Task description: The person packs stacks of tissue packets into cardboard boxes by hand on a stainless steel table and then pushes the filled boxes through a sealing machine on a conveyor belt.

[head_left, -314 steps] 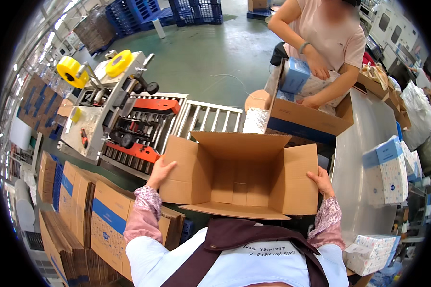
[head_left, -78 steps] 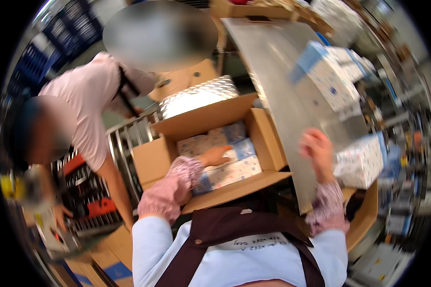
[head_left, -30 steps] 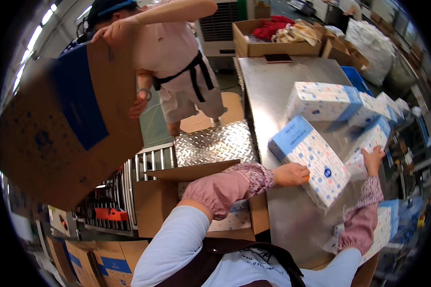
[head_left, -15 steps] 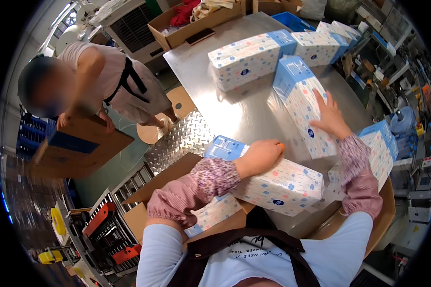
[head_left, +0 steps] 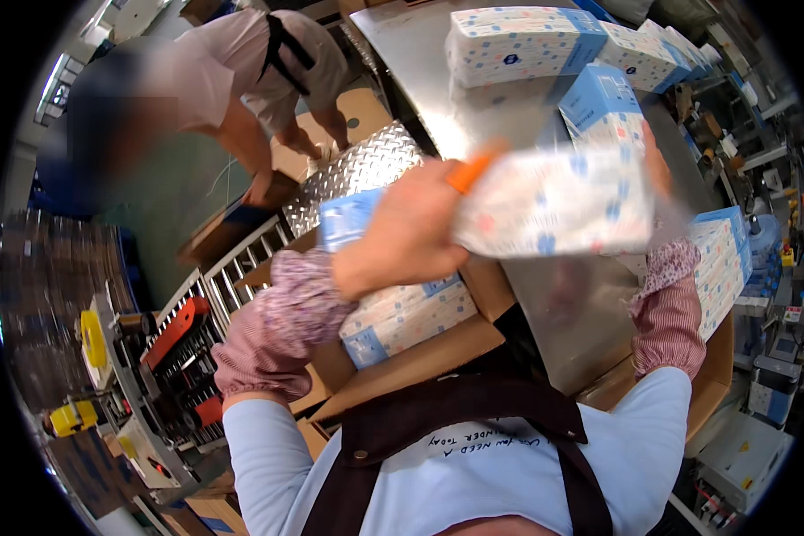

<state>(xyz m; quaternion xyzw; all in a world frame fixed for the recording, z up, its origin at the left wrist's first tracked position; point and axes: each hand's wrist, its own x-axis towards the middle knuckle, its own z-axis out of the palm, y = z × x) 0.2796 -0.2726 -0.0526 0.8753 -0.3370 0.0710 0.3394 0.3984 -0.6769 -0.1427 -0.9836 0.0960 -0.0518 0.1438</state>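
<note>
White it was, the rectangular plastic-wrapped pack (head_left: 563,204), flecked pink and blue! Bright orange blazed the finger band (head_left: 471,173); brown was the open cardboard carton (head_left: 415,371); deep maroon, the cloth apron (head_left: 460,404); pink-striped, the gathered fabric sleeve (head_left: 257,359), its cuff (head_left: 308,284) purple-mottled.

The roller conveyor (head_left: 221,290) suggests a packing workshop.

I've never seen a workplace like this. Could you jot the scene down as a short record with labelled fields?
Left hand: holds a white patterned pack with a blue end
Right hand: partly hidden behind the held pack; its grip is unclear
Open carton: below the left hand, with similar packs inside
Metal table: right of the carton, bearing other packs
Co-worker: bending over at the picture's left
</note>
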